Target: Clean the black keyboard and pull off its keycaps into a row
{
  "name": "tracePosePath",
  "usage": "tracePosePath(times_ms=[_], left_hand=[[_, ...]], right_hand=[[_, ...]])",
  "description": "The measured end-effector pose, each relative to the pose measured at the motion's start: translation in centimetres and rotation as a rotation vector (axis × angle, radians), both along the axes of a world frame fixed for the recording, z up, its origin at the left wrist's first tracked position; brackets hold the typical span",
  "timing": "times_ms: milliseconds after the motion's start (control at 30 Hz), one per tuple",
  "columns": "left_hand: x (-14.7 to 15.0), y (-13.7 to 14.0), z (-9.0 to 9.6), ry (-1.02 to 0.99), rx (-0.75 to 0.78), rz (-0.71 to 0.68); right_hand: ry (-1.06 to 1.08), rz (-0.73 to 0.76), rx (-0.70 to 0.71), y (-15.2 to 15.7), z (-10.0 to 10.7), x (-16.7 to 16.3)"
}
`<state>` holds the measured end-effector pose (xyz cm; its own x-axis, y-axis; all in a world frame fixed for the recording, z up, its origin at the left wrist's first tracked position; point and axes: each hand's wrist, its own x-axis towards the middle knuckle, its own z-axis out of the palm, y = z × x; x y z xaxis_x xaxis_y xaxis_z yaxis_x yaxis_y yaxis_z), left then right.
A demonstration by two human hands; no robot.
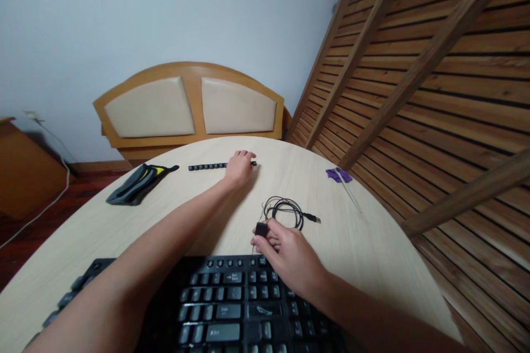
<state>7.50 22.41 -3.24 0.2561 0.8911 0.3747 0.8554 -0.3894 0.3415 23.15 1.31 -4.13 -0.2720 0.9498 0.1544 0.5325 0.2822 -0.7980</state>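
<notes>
My left hand [240, 166] reaches across the table with its fingers bent down over the right end of a row of black keycaps [207, 166]. At its fingertips sits one keycap [254, 164], and the hand hides part of the row. My right hand [285, 247] pinches a small black block with thin wire prongs, which looks like a keycap puller [261, 229], above the far edge of a black keyboard [232, 309]. My forearms cover the keyboard's left and right parts. Just beyond the right hand lies a coiled black USB cable [290, 210].
A grey, black and yellow pouch [138, 183] lies at the table's left. Toward the right rim are a purple cloth [338, 175] and a thin white stick [350, 193]. The round table [364, 265] stands before a headboard [194, 100], with wooden slats [434, 94] at right.
</notes>
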Motion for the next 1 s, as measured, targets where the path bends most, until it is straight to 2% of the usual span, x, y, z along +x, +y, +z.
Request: tracePosePath(times_ms=[167, 300, 367, 467, 567, 767, 900, 1000], left_hand=[[-0.8, -4.9, 1.8, -0.216, -0.072, -0.065], [-1.5, -11.5, 3.1, -0.376, -0.158, -0.13], [-1.8, -14.9, 3.5, -0.559, -0.283, -0.207], [-1.9, -18.7, 3.4, -0.597, -0.398, -0.251], [-1.8, -20.2, 2.7, -0.619, -0.463, -0.261], [-2.6, -20.3, 2.9, -0.595, -0.407, -0.283], [-3.2, -22.6, 3.2, -0.654, -0.388, -0.196], [-3.4, -24.5, 2.3, -0.677, -0.362, -0.132]], right_hand=[[0.037, 0.023, -0.011, 0.1, 0.3, 0.0], [0.06, 0.029, -0.019, 0.2, 0.8, -0.1], [0.068, 0.037, -0.021, 0.2, 1.0, -0.1], [0.065, 0.058, -0.019, 0.1, 1.2, -0.2], [0.065, 0.072, -0.01, -0.1, 1.2, -0.4], [0.08, 0.14, -0.06, -0.2, 1.7, -0.3], [-0.143, 0.299, 0.007, -0.1, 3.2, 1.1], [-0.291, 0.442, 0.036, -0.2, 4.2, 2.3]])
